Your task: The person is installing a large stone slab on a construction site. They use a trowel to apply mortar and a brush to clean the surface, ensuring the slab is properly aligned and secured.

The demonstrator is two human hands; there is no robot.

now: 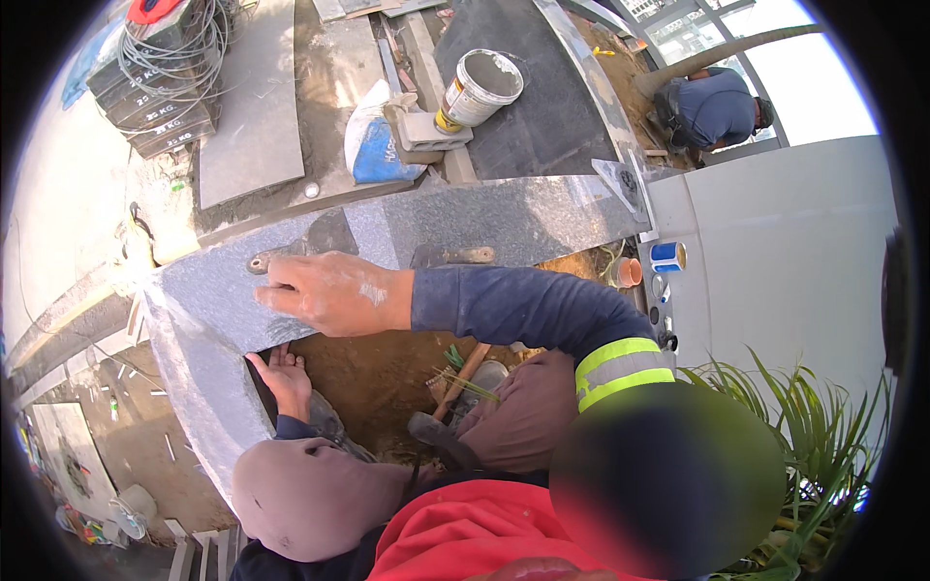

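Note:
My right hand (pixel 339 293), dusted with white powder, hovers over the grey speckled stone slab (pixel 208 295). Its fingers are curled together; whatever they may pinch is too small or hidden to make out. Just beyond the knuckles lies a putty knife (pixel 329 232), its handle end (pixel 260 262) poking out left of the hand. A second scraper with a wooden handle (pixel 470 255) rests on the slab beside my right wrist. Below, my left hand (pixel 284 383) is open, palm up, fingers stretched at the slab's inner edge, holding nothing visible.
Brown soil (pixel 378 373) fills the opening inside the slabs. A cement-smeared bucket (pixel 484 87) stands on a concrete block (pixel 426 131) beside a white-blue bag (pixel 378 140). Cable-draped weights (pixel 160 97) are stacked far left. A blue tin (pixel 667 257) stands right. Another person (pixel 712 108) crouches far right.

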